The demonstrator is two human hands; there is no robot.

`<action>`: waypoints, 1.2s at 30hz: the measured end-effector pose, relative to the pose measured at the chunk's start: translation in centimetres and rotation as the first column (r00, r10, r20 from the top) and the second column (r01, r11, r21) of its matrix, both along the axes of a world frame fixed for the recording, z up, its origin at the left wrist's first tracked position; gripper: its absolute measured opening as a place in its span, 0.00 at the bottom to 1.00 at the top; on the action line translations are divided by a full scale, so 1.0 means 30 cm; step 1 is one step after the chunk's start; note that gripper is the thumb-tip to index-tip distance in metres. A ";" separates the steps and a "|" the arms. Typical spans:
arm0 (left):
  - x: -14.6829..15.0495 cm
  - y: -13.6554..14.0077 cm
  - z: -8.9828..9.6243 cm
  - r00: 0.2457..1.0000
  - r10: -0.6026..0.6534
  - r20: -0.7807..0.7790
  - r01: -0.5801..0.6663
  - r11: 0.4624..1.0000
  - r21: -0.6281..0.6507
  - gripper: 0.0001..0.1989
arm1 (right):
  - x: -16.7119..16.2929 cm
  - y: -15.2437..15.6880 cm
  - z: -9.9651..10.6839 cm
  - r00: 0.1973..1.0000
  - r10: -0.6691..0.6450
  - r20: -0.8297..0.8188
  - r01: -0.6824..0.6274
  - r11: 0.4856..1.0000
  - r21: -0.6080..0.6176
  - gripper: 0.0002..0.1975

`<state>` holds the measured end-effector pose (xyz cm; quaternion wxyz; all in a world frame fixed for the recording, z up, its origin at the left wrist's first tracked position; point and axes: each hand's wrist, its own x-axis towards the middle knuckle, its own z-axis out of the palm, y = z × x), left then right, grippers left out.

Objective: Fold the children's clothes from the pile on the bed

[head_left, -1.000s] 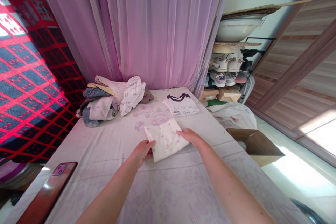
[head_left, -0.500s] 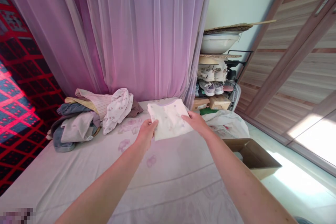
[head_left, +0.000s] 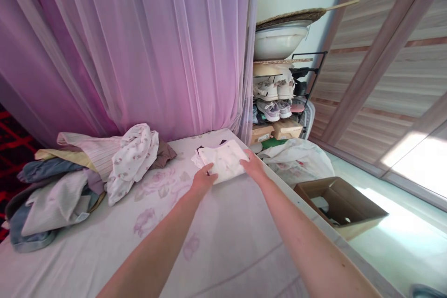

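Note:
Between my two hands is a folded white garment (head_left: 225, 160) with a faint small print. It lies on or just over other folded clothes (head_left: 197, 158), whose pale and dark edges show at its left and back. My left hand (head_left: 204, 179) grips the garment's left front corner, thumb on top. At the right edge my right hand (head_left: 252, 165) holds it, thumb on top and fingers hidden underneath. Beneath everything is a bed (head_left: 223, 228) with a pale floral sheet.
A loose heap of clothes (head_left: 84, 172) lies on the bed's left. Purple curtains (head_left: 167, 46) hang behind. Right of the bed are an open cardboard box (head_left: 363, 205), a white plastic bag (head_left: 300, 156) and a shoe rack (head_left: 316, 72) with a white basin (head_left: 279, 43) on top. Wooden wardrobe doors (head_left: 377, 88) stand beyond.
The white garment has come down onto the folded clothes at the bed's far right corner, both hands still on it. The view has turned to the right.

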<state>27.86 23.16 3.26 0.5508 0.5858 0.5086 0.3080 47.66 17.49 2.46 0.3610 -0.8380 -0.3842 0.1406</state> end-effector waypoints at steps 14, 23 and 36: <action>-0.004 0.043 -0.018 0.996 0.076 -0.041 -0.073 0.994 0.076 0.29 | -0.023 0.001 0.017 0.996 0.043 0.073 -0.043 0.999 -0.004 0.16; -0.019 0.052 -0.012 0.996 0.044 -0.083 -0.040 0.998 0.040 0.28 | -0.041 -0.028 -0.001 0.984 0.010 0.180 -0.002 0.999 -0.046 0.17; -0.142 -0.050 -0.049 0.992 0.014 0.126 -0.010 0.999 -0.037 0.23 | -0.208 0.038 -0.059 0.792 0.361 0.492 -0.301 0.932 -0.199 0.23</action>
